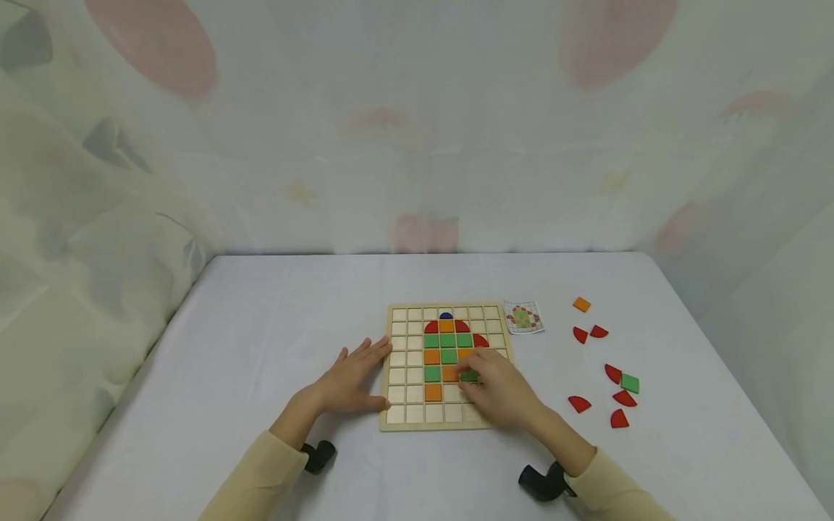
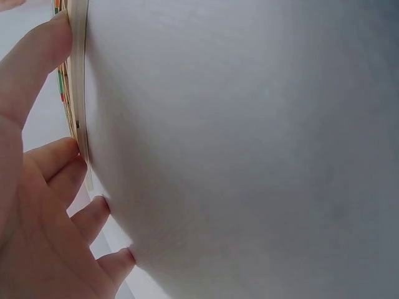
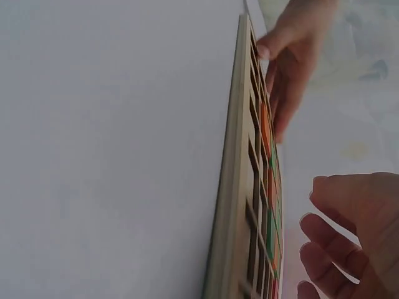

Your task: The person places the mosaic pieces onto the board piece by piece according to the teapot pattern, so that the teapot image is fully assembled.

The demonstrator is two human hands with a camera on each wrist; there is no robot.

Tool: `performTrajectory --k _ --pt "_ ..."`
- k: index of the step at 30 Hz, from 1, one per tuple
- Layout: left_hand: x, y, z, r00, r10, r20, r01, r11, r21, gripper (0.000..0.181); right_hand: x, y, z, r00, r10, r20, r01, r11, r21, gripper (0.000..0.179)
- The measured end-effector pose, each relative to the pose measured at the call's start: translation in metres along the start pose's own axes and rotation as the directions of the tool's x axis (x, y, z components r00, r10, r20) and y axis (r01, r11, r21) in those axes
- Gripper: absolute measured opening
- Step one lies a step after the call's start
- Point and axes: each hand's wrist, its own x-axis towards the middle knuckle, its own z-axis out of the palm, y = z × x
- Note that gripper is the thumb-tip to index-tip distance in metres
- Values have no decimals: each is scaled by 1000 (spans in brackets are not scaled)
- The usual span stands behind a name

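Observation:
A wooden grid board [image 1: 414, 414] lies on the table with green, orange, red and blue pieces set in its cells. My left hand [image 1: 352, 380] rests at the board's left edge, its fingers spread, with thumb and forefinger touching the frame. Over the right half of the board is my right hand [image 1: 498, 389], its fingers loosely bent beside a green square [image 1: 467, 376]. The right wrist view shows a gap between thumb and fingers [image 3: 330, 243], with nothing held there. Part of the board's lower right is hidden under this hand.
A printed pattern card [image 1: 523, 318] lies at the board's upper right corner. Further right are several loose red quarter-circle pieces [image 1: 579, 404], an orange square [image 1: 582, 305] and a green square [image 1: 630, 383]. White cloth covers the table, and fabric walls stand behind it and at the sides.

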Motion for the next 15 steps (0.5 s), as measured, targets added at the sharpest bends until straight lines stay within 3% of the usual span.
performTrajectory --k 6,15 --pt "0 1 0 1000 6 -3 -6 1000 7 91 -16 25 -24 996 76 -40 -76 997 14 18" --pt "0 2 0 1000 0 0 0 1000 5 91 -49 70 -56 986 88 -139 -99 992 -77 27"
